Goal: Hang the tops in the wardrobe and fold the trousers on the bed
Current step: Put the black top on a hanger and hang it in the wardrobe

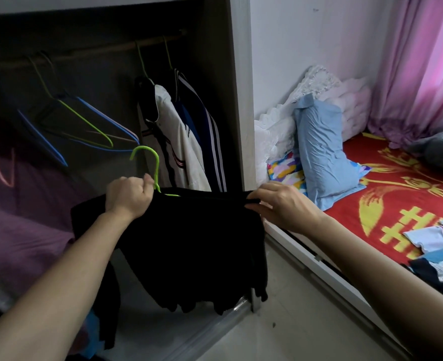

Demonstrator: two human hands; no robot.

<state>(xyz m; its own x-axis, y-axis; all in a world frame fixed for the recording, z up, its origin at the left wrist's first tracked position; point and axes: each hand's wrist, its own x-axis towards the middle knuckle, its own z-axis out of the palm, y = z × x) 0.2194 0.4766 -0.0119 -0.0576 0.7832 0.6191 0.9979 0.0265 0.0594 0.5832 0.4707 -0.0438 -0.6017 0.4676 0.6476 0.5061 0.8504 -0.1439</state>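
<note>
The left hand [129, 196] is fisted round the neck of the lime-green wire hanger [157, 168]. The right hand [285, 204] pinches the far shoulder of the limp black fabric top [197, 243], held low before the open wardrobe. That shoulder looks barely seated. Lifting to the dark wooden rail [106, 49] could let it slide off, or snag the bunched empty coloured hangers [85, 121].

You hold one black top [189, 243] on one green hanger [157, 170]. On the rail [106, 48] you have two hung pieces: one white top [178, 142], one navy striped top [204, 126]. The empty hangers [85, 118] overlap; at least three, exact count unclear. One blue pillow [324, 152], one bed [397, 204].
</note>
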